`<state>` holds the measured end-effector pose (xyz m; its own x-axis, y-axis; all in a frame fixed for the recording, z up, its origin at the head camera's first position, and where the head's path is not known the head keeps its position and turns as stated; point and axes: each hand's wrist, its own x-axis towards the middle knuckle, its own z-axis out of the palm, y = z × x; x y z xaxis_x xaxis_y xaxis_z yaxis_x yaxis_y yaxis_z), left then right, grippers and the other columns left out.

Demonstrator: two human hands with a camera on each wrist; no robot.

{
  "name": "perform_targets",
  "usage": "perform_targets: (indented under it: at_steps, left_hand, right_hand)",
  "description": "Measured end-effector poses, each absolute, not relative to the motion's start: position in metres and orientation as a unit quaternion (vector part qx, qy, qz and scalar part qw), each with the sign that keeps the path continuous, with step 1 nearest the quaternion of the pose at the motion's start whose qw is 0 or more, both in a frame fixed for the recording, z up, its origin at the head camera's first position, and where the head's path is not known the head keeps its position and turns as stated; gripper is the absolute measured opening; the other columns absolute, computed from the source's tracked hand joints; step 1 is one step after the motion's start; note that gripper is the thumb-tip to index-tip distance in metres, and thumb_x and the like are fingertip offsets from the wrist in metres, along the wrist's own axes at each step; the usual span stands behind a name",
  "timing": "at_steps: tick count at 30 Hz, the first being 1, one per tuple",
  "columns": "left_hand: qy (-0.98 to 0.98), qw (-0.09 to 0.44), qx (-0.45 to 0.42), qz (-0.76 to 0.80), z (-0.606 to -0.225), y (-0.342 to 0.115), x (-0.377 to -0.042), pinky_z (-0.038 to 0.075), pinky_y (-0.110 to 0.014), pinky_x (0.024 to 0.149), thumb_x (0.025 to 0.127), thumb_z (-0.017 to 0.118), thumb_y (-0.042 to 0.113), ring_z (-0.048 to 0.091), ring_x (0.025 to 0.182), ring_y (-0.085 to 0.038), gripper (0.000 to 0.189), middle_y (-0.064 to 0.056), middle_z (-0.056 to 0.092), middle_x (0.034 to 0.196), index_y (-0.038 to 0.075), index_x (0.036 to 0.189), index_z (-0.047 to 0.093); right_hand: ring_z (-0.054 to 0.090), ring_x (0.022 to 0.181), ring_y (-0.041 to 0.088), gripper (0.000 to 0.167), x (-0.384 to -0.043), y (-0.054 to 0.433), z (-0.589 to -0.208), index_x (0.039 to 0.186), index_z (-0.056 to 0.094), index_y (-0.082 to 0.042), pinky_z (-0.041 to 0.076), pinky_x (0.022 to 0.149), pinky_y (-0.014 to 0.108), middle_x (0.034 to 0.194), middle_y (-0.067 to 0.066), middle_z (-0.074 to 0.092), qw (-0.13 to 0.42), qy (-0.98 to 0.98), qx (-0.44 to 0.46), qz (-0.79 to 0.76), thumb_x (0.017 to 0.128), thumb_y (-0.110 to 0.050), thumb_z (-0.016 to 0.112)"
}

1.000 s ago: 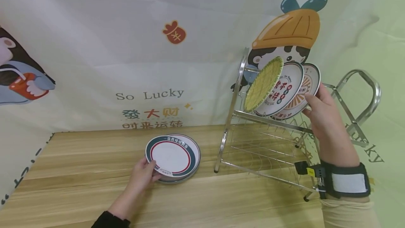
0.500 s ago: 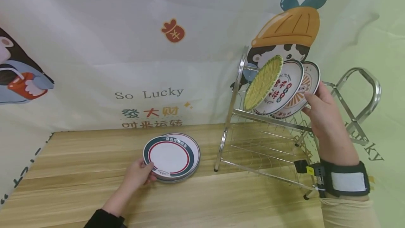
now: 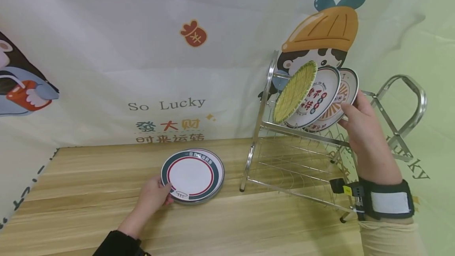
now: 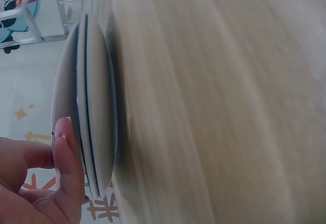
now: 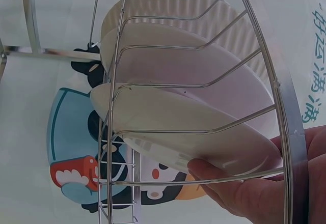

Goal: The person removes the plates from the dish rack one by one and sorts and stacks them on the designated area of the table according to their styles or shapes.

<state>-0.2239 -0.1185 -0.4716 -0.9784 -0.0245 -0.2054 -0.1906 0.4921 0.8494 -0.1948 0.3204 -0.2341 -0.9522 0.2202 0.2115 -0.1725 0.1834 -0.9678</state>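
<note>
In the head view, my left hand [image 3: 153, 196] pinches the left rim of a white plate [image 3: 190, 175] with a dark teal band and a red ring. That plate lies over a stack, where a lower plate's rim [image 3: 220, 165] peeks out at the upper right. Seen edge-on in the left wrist view, the held plate [image 4: 63, 86] tilts slightly away from the plates under it. My right hand [image 3: 366, 137] grips the right edge of a plate [image 3: 350, 86] with orange rays, which leans in the upper tier of a metal dish rack [image 3: 303, 134].
Left of the orange-rayed plate in the rack lean a white plate with red characters [image 3: 328, 82] and a round yellow woven-look plate [image 3: 295, 94]. The rack's lower tier [image 3: 291, 175] is bare wire. A printed cloth [image 3: 231, 31] hangs behind the wooden table [image 3: 89, 181].
My left hand has shifted slightly left with the teal-banded plate, which now covers the stack a little more closely. My right hand stays on the orange-rayed plate.
</note>
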Motion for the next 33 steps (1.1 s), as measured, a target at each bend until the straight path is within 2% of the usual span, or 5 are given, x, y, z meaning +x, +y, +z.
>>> perform_targets:
  at_steps: [4,11,18,27,33]
  left_hand:
    - [0.877,0.063,-0.046,0.474,-0.474,-0.117,-0.223,0.051,-0.025,0.046,0.093,0.054,0.009,0.059,0.05,-0.014,0.026,-0.006,0.059,0.061,-0.009,0.111,0.054]
    - [0.892,0.072,-0.045,0.444,-0.475,-0.116,-0.225,0.052,-0.028,0.047,0.094,0.053,0.01,0.059,0.05,-0.015,0.044,-0.009,0.057,0.067,-0.007,0.133,0.041]
    - [0.893,0.088,-0.038,0.44,-0.476,-0.116,-0.229,0.052,-0.03,0.043,0.092,0.055,0.011,0.057,0.044,-0.017,0.058,-0.008,0.054,0.058,-0.002,0.141,0.027]
    - [0.892,0.114,-0.05,0.435,-0.478,-0.119,-0.233,0.049,-0.028,0.043,0.093,0.058,0.014,0.057,0.045,-0.016,0.077,-0.007,0.054,0.059,-0.01,0.146,0.008]
    - [0.886,0.114,-0.049,0.447,-0.478,-0.119,-0.233,0.05,-0.028,0.044,0.093,0.056,0.013,0.057,0.046,-0.016,0.072,-0.007,0.054,0.06,-0.01,0.145,0.012]
  right_hand:
    - [0.041,0.117,0.01,0.053,-0.195,0.32,-0.235,0.152,0.016,-0.022,0.025,0.112,0.058,0.143,0.008,0.031,0.158,-0.753,-0.014,0.639,0.102,-0.018,0.033]
    - [0.036,0.125,0.015,0.054,-0.194,0.319,-0.235,0.152,0.016,-0.023,0.023,0.113,0.059,0.146,0.009,0.027,0.157,-0.754,-0.015,0.638,0.102,-0.018,0.033]
    - [0.04,0.118,0.01,0.054,-0.194,0.32,-0.236,0.152,0.016,-0.024,0.026,0.112,0.058,0.144,0.008,0.03,0.159,-0.753,-0.021,0.638,0.102,-0.017,0.034]
    - [0.04,0.119,0.009,0.054,-0.195,0.321,-0.236,0.152,0.015,-0.022,0.024,0.113,0.057,0.146,0.01,0.027,0.16,-0.75,-0.007,0.642,0.102,-0.015,0.032]
    - [0.04,0.12,0.009,0.054,-0.196,0.321,-0.235,0.153,0.014,-0.022,0.023,0.114,0.057,0.148,0.011,0.025,0.158,-0.749,-0.009,0.643,0.102,-0.016,0.032]
